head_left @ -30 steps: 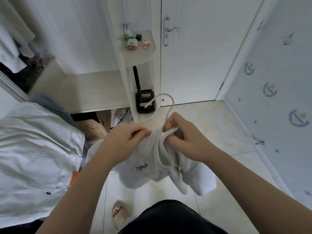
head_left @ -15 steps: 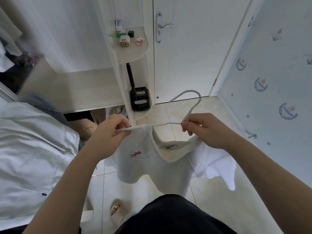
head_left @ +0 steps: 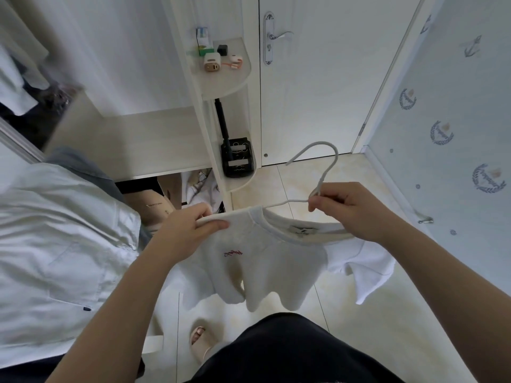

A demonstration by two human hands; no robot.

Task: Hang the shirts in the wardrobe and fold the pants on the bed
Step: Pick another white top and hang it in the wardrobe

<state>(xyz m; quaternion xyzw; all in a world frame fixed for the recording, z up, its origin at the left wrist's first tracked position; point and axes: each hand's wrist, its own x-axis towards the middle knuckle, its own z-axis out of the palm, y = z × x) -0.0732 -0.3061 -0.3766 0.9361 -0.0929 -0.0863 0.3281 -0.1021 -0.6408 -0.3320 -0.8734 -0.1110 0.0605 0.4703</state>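
Two pinches: left grip on shoulder of white shirt, right grip on neck of hanger (shirt slung between).

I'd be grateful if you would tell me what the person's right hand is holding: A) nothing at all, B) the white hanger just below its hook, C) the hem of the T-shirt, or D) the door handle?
B: the right hand pinches the white hanger just below its hook, while the left hand grips the shoulder of the white T-shirt draped on it.
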